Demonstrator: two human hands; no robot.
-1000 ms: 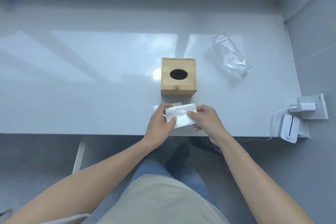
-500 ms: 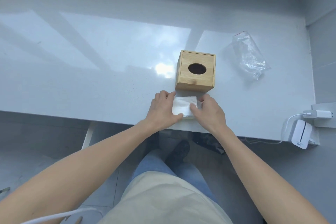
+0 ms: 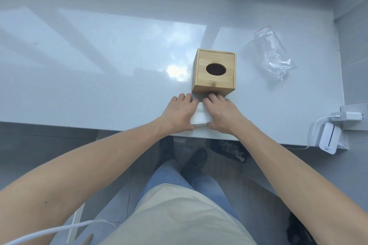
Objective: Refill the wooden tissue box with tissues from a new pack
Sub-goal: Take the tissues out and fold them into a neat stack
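Note:
The wooden tissue box [image 3: 214,83] stands upright on the white counter [image 3: 99,85], its oval top hole dark. Just in front of it lies a white stack of tissues [image 3: 199,116], near the counter's front edge. My left hand [image 3: 179,112] presses on the stack's left side and my right hand [image 3: 219,113] on its right side, fingers spread flat toward the box's front face. The hands cover most of the stack. An empty clear plastic pack wrapper [image 3: 273,53] lies to the right of the box.
A white charger plug with cable [image 3: 347,116] sits in a wall socket at the right, beside a small white device [image 3: 328,141]. A wall rises along the counter's right side. My legs and shoes are below the counter edge.
The tissue stack went from being held up between both hands to lying flat on the counter, and both hands have slid forward over it toward the box. The camera view shifted left.

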